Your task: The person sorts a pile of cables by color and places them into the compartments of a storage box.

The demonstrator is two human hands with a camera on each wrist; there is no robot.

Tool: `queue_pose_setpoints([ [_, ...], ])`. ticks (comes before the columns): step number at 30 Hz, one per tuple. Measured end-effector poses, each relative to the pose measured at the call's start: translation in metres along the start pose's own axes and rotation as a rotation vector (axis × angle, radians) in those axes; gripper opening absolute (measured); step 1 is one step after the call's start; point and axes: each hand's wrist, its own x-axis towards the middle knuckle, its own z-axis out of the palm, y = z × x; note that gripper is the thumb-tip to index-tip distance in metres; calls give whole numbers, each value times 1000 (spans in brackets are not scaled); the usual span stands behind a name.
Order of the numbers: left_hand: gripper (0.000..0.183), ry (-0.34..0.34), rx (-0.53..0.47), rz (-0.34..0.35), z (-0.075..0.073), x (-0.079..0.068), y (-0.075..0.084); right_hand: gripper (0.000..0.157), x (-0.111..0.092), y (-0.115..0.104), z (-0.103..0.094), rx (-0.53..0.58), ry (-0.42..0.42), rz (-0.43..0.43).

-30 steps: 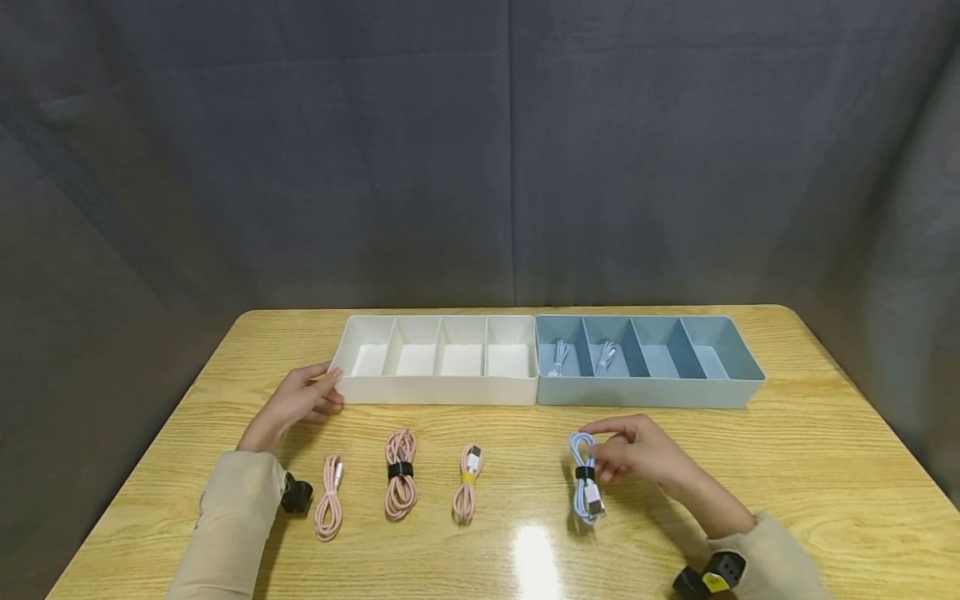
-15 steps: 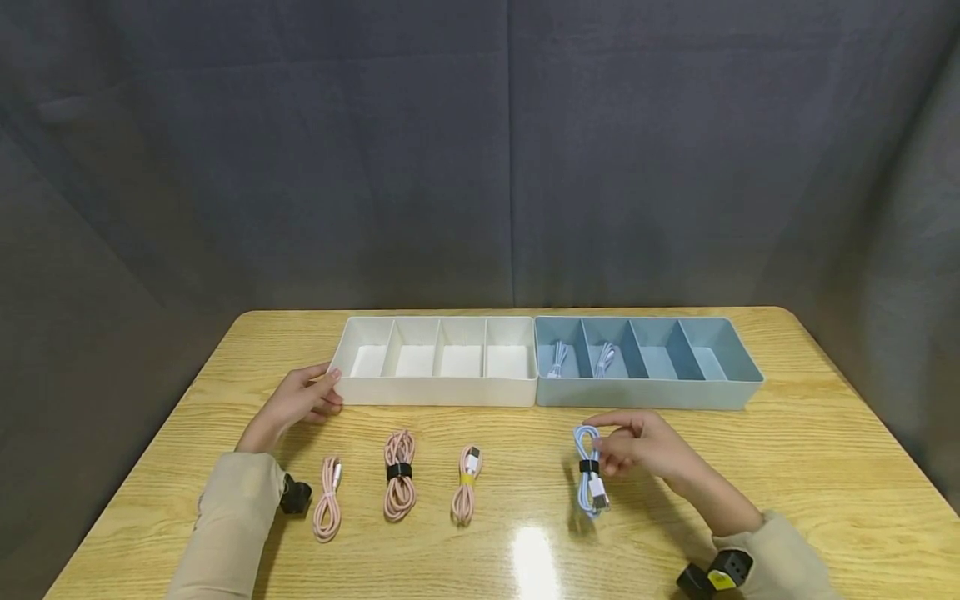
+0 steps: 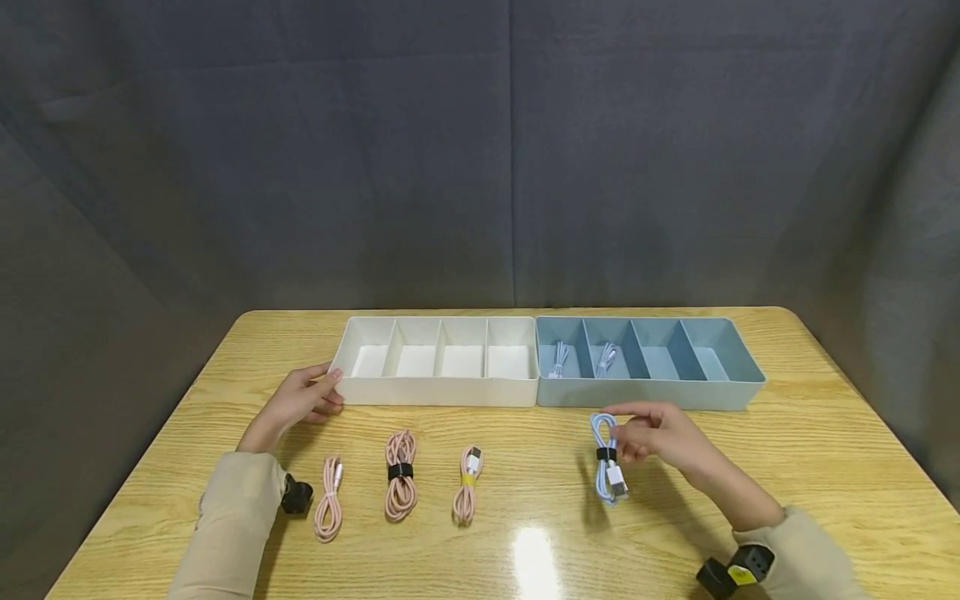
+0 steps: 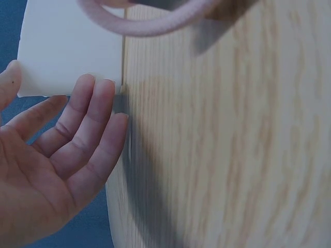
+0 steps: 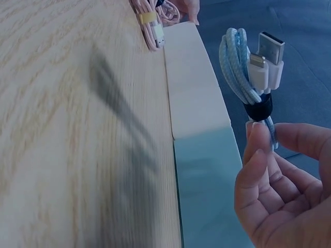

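My right hand (image 3: 663, 435) pinches a bundled light-blue USB cable (image 3: 606, 458) by one end, between thumb and fingertips. A black strap binds it, and in the right wrist view its white plugs (image 5: 266, 75) point away from the hand. The cable hangs above the table, in front of the blue divided box (image 3: 651, 393). My left hand (image 3: 300, 396) rests against the left end of the white divided box (image 3: 435, 392). In the left wrist view that hand's fingers are fairly straight, fingertips (image 4: 106, 88) right at the box wall.
Three pink cables lie in a row: one untied at left (image 3: 327, 504), one black-strapped (image 3: 401, 492), one yellow-strapped (image 3: 465, 500). Blue cables (image 3: 558, 358) sit in the blue box's two left compartments. The boxes stand end to end near the table's (image 3: 300, 567) back edge.
My right hand has moved up and to the right with the blue cable, closer to the blue box. The left hand stays at the white box.
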Motion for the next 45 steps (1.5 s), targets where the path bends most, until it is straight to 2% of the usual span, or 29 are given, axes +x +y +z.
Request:
queue_pose_setpoints([
  [25, 63, -7, 10, -10, -1, -2, 2, 39, 4, -9, -30, -85, 117, -82],
  [34, 64, -7, 8, -15, -1, -2, 3, 40, 9, -13, -42, -123, 160, -56],
  [45, 63, -9, 4, -1, -1, -2, 2, 42, 18, -14, -59, -78, 218, 13],
])
